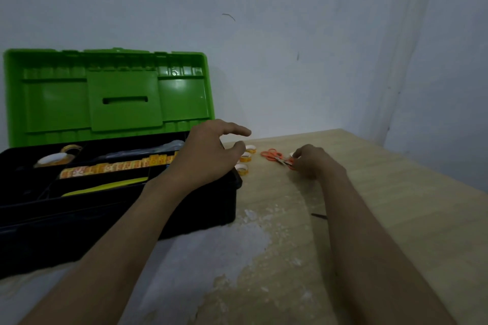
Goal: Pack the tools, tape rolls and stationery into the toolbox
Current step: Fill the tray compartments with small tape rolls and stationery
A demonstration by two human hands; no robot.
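Hovering left hand (208,153) over right end of open black plastic toolbox with green lid (211,206), fingers spread, holding nothing. Pinching small orange-handled scissors (273,155) on pale wooden table (396,192) with curled right hand (314,162). Small yellow tape rolls (245,158) between hands, just beside toolbox. Clear tape roll (56,157) and orange patterned strip (105,167) inside toolbox.
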